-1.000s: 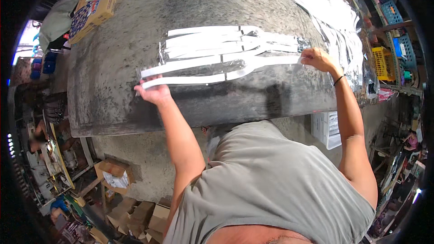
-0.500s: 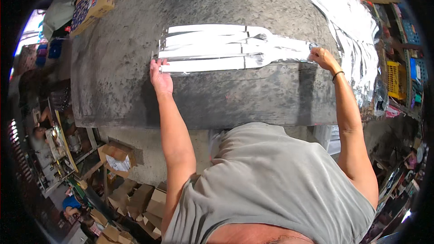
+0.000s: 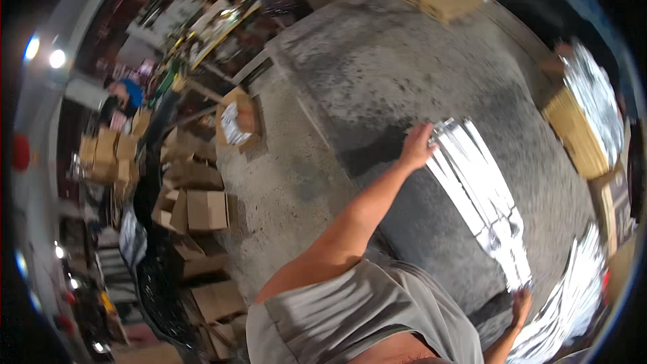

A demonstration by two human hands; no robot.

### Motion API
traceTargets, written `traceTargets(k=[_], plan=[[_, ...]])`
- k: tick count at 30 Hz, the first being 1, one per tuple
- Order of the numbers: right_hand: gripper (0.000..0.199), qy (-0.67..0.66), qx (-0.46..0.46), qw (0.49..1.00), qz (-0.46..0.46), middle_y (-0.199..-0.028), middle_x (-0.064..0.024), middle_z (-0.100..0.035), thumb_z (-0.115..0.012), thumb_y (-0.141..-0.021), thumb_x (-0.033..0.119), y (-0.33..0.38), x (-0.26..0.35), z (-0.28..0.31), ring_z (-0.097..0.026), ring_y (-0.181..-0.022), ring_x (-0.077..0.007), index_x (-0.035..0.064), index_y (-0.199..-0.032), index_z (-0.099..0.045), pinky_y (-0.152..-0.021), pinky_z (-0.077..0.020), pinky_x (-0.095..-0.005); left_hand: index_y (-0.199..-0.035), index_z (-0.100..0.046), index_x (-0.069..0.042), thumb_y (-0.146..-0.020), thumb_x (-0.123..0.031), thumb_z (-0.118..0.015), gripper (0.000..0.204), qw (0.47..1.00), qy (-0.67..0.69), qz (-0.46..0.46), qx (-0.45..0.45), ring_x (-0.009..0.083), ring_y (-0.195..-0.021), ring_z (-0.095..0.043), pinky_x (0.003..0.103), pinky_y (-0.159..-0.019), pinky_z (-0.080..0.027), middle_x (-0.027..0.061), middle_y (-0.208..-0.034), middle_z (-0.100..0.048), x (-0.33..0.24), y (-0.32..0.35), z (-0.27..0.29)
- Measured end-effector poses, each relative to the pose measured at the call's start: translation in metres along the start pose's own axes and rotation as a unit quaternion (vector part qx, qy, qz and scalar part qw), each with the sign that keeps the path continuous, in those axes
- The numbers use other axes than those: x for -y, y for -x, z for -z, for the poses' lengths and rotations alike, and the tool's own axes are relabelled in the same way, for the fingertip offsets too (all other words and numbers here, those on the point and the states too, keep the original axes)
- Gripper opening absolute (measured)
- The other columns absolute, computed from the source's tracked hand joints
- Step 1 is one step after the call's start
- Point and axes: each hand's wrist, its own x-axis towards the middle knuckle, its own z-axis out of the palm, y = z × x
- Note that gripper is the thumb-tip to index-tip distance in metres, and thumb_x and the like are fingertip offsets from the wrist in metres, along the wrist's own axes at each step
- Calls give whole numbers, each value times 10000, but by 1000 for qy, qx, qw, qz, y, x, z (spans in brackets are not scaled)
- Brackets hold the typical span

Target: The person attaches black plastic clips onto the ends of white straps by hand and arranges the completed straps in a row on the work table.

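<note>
Dim workshop, motion blur, foil glare, dark fisheye rim

1. There is just one view, from a camera on the person's head.
2. It looks down, tilted, at a big grey table [image 3: 377, 74].
3. The person's own chest and arms are very close, at the bottom.
4. The round lens bends the edges.

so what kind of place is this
Probably a workshop or small packing works: a big grey worktable, shiny silver sheets under both hands, and cardboard boxes piled on the floor.
</note>
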Motion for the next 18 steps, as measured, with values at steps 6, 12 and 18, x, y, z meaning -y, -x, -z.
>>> traceTargets(k=[6, 12, 18], plan=[[191, 23, 32, 999, -17, -674, -129, -542, -601, -798, 150, -10, 50, 18, -498, -632, -211, -34, -804, -549, -593, -412, -370, -1459, -74, -191, -843, -476, -565, 837, 968, -164, 4, 190, 358, -1387, -25, 523, -1101, -101, 160, -1507, 7, -24, 27, 26], [202, 36, -31, 999, -1, -617, -105, -500, -603, -799, 163, -18, 49, 12, -463, -575, -210, -15, -769, -512, -555, -397, -354, -1460, -55, -184, -866, -506, -513, 816, 958, -195, -18, 211, 356, -1387, -12, 521, -1109, -82, 153, -1509, 28, -21, 15, 19], [186, 53, -50, 997, -6, -678, -136, -530, -605, -789, 153, -14, 62, 14, -493, -616, -252, -10, -769, -518, -585, -409, -375, -1448, -112, -162, -888, -445, -509, 743, 974, -147, 7, 175, 371, -1376, -90, 517, -1102, -112, 176, -1496, -60, -20, 4, 16]])
